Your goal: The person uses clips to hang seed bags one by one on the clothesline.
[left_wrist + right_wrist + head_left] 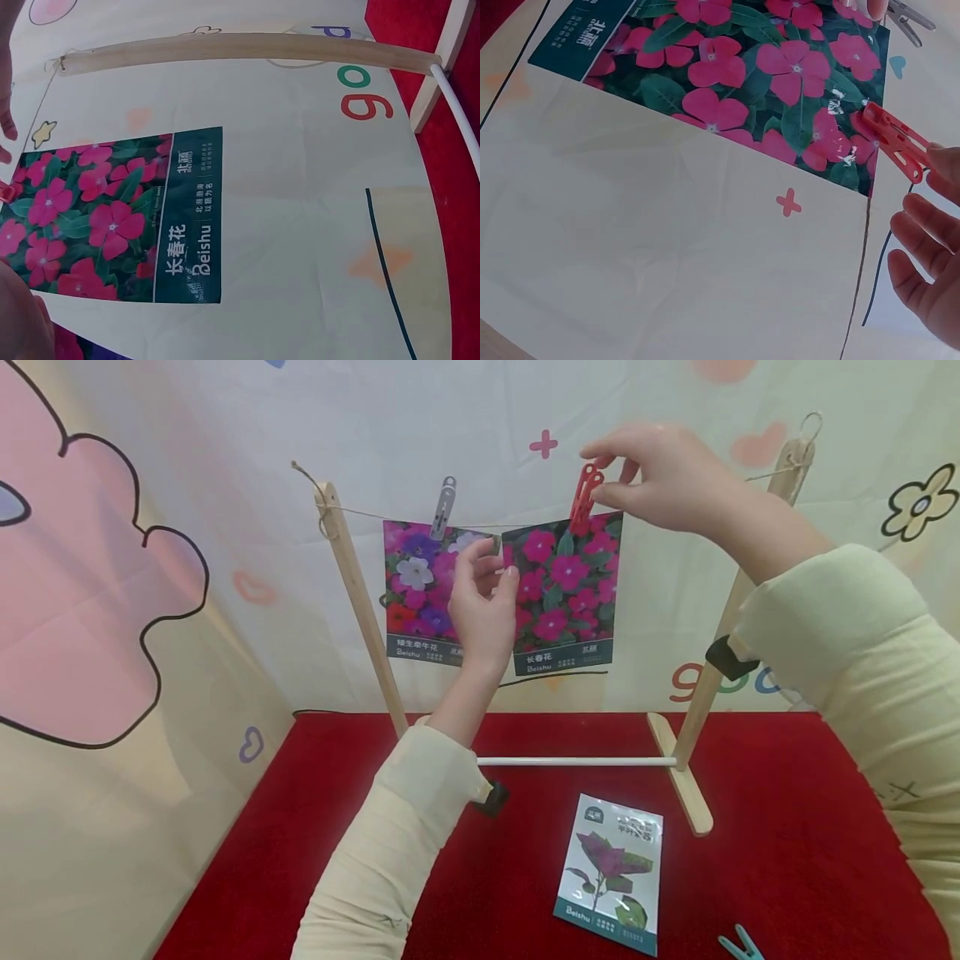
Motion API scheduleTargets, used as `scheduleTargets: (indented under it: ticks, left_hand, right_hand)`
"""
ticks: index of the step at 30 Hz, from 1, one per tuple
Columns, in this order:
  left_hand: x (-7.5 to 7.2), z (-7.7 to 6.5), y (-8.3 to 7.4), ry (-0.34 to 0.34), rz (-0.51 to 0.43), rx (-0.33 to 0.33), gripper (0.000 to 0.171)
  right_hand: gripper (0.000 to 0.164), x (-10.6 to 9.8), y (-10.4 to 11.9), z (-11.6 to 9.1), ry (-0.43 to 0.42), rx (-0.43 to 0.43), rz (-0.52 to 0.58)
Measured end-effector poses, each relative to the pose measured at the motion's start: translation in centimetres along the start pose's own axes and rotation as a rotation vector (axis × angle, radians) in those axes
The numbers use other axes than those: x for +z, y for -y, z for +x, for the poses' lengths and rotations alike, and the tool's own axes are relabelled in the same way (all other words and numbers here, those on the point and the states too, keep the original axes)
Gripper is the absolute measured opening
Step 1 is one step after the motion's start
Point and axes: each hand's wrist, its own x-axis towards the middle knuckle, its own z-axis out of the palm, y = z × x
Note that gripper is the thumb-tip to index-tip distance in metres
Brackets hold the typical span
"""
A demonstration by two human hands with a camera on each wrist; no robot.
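A seed packet with pink flowers (566, 585) hangs at a thin string, its label strip at the bottom. My left hand (485, 606) pinches the packet's left edge, the thumb on its front and the other fingertips partly hidden. Up at the packet's top edge, a red clothespin (583, 502) bites the packet near the string. My right hand (667, 481) holds this clothespin by its handle end between thumb and index finger, with the other fingers loosely bent in the right wrist view. Beside it, a second packet with mixed flowers (416, 578) hangs from a grey clothespin (444, 510).
Wooden posts (360, 602) carry the string (367, 515), joined low down by a white rod (577, 762). On the red cloth (262, 877) lie another seed packet (611, 877) and a light blue clothespin (741, 943). A printed white curtain (480, 427) hangs behind.
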Motion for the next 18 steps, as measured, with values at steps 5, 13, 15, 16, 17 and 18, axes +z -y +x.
scheduleTargets:
  ticks: [5, 13, 15, 16, 17, 18]
  left_hand:
    - [-0.4, -0.1, 0.2, -0.006, 0.005, 0.038, 0.035]
    - [-0.9, -0.4, 0.6, -0.004, 0.073, 0.11, 0.035]
    - [-1.0, -0.5, 0.7, -0.001, 0.088, 0.125, 0.034]
    - [-1.0, -0.5, 0.7, -0.001, 0.092, 0.133, 0.034]
    - [-1.1, -0.6, 0.8, 0.001, 0.097, 0.139, 0.034]
    - [-1.1, -0.6, 0.8, 0.003, 0.101, 0.144, 0.034]
  right_hand:
    - [0.04, 0.1, -0.4, -0.4, -0.013, 0.002, 0.001]
    - [0.039, 0.2, -1.2, -1.7, -0.041, -0.015, 0.011]
    - [0.038, 0.2, -1.3, -2.1, -0.049, -0.023, 0.015]
    - [0.038, 0.2, -1.4, -2.2, -0.05, -0.027, 0.02]
    - [0.038, 0.2, -1.4, -2.4, -0.05, -0.028, 0.022]
    - [0.038, 0.2, -1.5, -2.6, -0.052, -0.035, 0.026]
